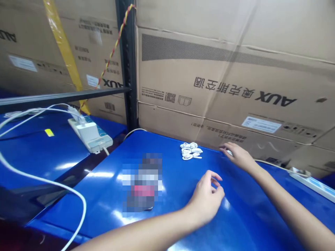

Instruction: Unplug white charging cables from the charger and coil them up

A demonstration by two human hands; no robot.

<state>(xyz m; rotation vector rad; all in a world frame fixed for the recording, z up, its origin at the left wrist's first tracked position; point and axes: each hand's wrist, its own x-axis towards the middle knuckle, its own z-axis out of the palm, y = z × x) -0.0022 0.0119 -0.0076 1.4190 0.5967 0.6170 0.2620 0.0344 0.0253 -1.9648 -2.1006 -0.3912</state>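
on the blue bench (235,223), the right hand (237,157) has its fingers (225,149) close together at the end of a white cable (272,164); whether they grip it i cannot tell. the left hand (205,199) curls narrow and empty near a bundle of white cables (191,151) and a pixel-blurred object (142,184).

We count one left hand (205,198), one right hand (238,157), one bundle of white cables (191,151), one power strip (90,136), a second power strip (312,183), two blue tabletops (39,153) (172,216), one pixelated object (142,183), and probably three cardboard cartons (222,76), their edges being hard to separate.
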